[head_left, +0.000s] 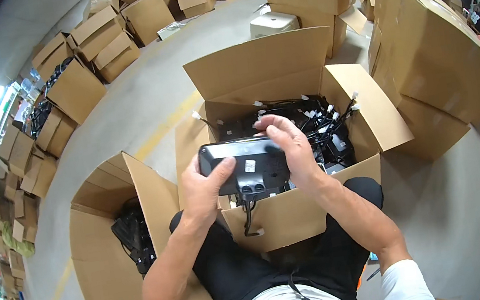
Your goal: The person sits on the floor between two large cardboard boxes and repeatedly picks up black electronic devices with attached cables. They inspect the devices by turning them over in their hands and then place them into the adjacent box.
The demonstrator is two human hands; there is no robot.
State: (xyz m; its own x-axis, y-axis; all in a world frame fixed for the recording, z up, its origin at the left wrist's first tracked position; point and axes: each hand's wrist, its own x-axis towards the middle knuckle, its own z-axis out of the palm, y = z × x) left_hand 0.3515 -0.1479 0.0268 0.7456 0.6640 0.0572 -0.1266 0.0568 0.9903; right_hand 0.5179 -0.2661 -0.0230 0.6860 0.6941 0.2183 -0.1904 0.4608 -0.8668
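Observation:
A black rectangular electronic unit [261,158] with a small white label, looking like a display panel seen from the back, is held up above the open carton in front of me. From its lower middle hangs a short black cable [249,216] ending in a white connector. My left hand [199,183] grips the unit's left end, thumb lying on the near face. Alongside the right end is my right hand [298,151], its fingers stretched out over the top edge and slightly apart. Beneath, the carton [275,225] holds many black units and cables [333,137] with white connectors.
Left of my leg stands another open carton [101,274] with black items [135,235] inside. Large cartons [423,56] rise at the right, and stacked cartons [105,43] line the far left. A white stool [273,24] stands behind the middle carton.

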